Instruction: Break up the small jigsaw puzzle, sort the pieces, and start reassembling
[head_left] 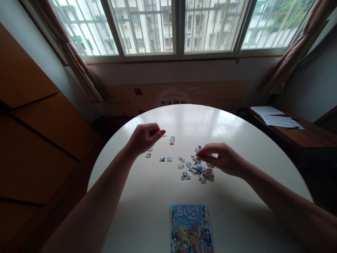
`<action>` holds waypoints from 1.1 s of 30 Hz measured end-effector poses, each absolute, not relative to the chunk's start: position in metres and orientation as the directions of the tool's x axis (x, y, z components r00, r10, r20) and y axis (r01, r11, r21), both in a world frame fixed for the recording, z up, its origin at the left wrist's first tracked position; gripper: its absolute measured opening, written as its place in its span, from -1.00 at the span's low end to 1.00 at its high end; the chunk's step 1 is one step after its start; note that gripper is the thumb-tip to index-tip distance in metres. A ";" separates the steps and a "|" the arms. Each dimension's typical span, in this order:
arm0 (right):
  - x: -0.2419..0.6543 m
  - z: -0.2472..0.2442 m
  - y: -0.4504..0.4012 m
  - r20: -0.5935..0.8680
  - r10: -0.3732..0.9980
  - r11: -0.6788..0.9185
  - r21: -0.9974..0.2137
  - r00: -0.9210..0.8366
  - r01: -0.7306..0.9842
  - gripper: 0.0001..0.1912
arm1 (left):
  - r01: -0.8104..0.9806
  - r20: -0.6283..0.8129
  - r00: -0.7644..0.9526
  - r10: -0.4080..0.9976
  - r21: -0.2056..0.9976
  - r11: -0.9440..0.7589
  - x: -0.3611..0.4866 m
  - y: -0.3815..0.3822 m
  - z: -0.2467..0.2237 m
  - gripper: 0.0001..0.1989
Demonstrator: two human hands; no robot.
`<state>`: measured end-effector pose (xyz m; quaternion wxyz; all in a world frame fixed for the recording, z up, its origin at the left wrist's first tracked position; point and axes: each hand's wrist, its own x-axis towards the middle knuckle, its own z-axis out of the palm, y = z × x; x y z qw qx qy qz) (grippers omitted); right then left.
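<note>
My left hand (147, 136) hovers over the left part of the white round table (137, 196), fingers curled in and thumb pointing right. Beside it lie a few puzzle pieces (149, 154), and a short column of joined-looking pieces (172, 140) is to its right. Two single pieces, a dark one (162, 159) and a light blue one (169, 159), lie nearer to me. My right hand (222, 156) is at a loose pile of puzzle pieces (201, 169), thumb and fingertips brought together at its far left edge. Whatever either hand's fingertips hold is too small to tell.
A colourful picture sheet marked "Bluey" (191, 228) lies at the table's near side. To the right, papers (281, 121) and a pen rest on a brown desk (316, 135). Barred windows (142, 28) and a printed cardboard panel (121, 93) stand beyond the table.
</note>
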<state>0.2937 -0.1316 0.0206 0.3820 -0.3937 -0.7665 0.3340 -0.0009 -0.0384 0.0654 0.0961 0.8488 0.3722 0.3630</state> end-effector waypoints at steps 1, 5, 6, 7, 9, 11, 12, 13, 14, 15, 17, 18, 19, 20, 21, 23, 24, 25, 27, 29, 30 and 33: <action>0.292 0.018 -0.131 0.344 0.866 0.467 -0.814 -0.362 0.346 -0.82 | 0.530 0.516 0.490 0.703 0.464 -0.710 0.006 -0.043 0.065 -0.67; 0.284 0.006 -0.129 0.347 0.905 0.413 -0.858 -0.246 0.307 -0.75 | 0.412 0.347 0.664 0.662 0.569 -0.711 0.041 -0.067 0.059 -0.86; 0.283 0.004 -0.129 0.334 0.915 0.390 -0.876 -0.225 0.286 -0.71 | 0.400 0.316 0.679 0.663 0.598 -0.695 0.048 -0.072 0.056 -0.89; 0.282 0.002 -0.129 0.320 0.923 0.369 -0.892 -0.213 0.262 -0.67 | 0.388 0.289 0.687 0.666 0.629 -0.674 0.055 -0.077 0.054 -0.89; 0.281 0.001 -0.129 0.294 0.932 0.339 -0.914 -0.210 0.224 -0.63 | 0.360 0.257 0.685 0.681 0.694 -0.624 0.064 -0.083 0.050 -0.84; 0.280 0.003 -0.130 0.279 0.937 0.320 -0.926 -0.209 0.198 -0.61 | 0.326 0.226 0.676 0.701 0.762 -0.560 0.070 -0.087 0.045 -0.82; 0.280 0.003 -0.131 0.274 0.940 0.313 -0.931 -0.204 0.189 -0.61 | 0.310 0.209 0.669 0.713 0.794 -0.523 0.072 -0.088 0.044 -0.82; 0.280 0.004 -0.131 0.272 0.943 0.306 -0.935 -0.192 0.180 -0.61 | 0.295 0.195 0.661 0.725 0.821 -0.490 0.073 -0.088 0.042 -0.83; 0.280 0.004 -0.131 0.271 0.945 0.302 -0.938 -0.184 0.173 -0.60 | 0.282 0.185 0.655 0.733 0.839 -0.464 0.075 -0.089 0.041 -0.83; 0.280 0.004 -0.131 0.263 0.947 0.294 -0.942 -0.187 0.163 -0.58 | 0.274 0.180 0.656 0.733 0.848 -0.453 0.076 -0.089 0.040 -0.84; 0.281 0.004 -0.131 0.239 0.952 0.267 -0.954 -0.191 0.135 -0.56 | 0.267 0.195 0.667 0.719 0.839 -0.474 0.077 -0.089 0.039 -0.84; 0.282 0.004 -0.131 0.224 0.956 0.250 -0.961 -0.190 0.122 -0.55 | 0.267 0.211 0.675 0.707 0.824 -0.500 0.078 -0.089 0.038 -0.84; 0.282 0.004 -0.130 0.210 0.960 0.233 -0.966 -0.185 0.111 -0.55 | 0.271 0.230 0.683 0.694 0.802 -0.532 0.078 -0.089 0.038 -0.85; 0.282 0.004 -0.130 0.197 0.964 0.218 -0.970 -0.178 0.106 -0.54 | 0.278 0.253 0.686 0.682 0.775 -0.568 0.078 -0.089 0.038 -0.86; 0.283 0.005 -0.130 0.185 0.968 0.205 -0.973 -0.169 0.107 -0.52 | 0.290 0.282 0.684 0.672 0.741 -0.606 0.077 -0.089 0.037 -0.87; 0.284 0.007 -0.130 0.170 0.973 0.190 -0.974 -0.156 0.120 -0.49 | 0.326 0.340 0.676 0.654 0.658 -0.679 0.075 -0.088 0.037 -0.89; 0.284 0.007 -0.131 0.165 0.974 0.185 -0.975 -0.154 0.125 -0.48 | 0.343 0.366 0.674 0.642 0.615 -0.710 0.074 -0.088 0.038 -0.89; 0.285 0.008 -0.131 0.161 0.975 0.182 -0.975 -0.156 0.129 -0.46 | 0.354 0.387 0.678 0.625 0.573 -0.739 0.073 -0.087 0.038 -0.89; 0.286 0.009 -0.131 0.152 0.974 0.175 -0.976 -0.170 0.128 -0.44 | 0.362 0.414 0.703 0.578 0.491 -0.792 0.071 -0.087 0.039 -0.87; 0.285 0.008 -0.132 0.143 0.971 0.168 -0.978 -0.192 0.125 -0.43 | 0.357 0.415 0.747 0.519 0.407 -0.841 0.069 -0.087 0.041 -0.85; 0.285 0.008 -0.132 0.139 0.970 0.166 -0.979 -0.201 0.123 -0.43 | 0.355 0.408 0.770 0.490 0.365 -0.861 0.068 -0.087 0.043 -0.85; 0.283 0.007 -0.131 0.152 0.966 0.180 -0.976 -0.210 0.124 -0.45 | 0.355 0.369 0.820 0.438 0.272 -0.894 0.063 -0.083 0.048 -0.86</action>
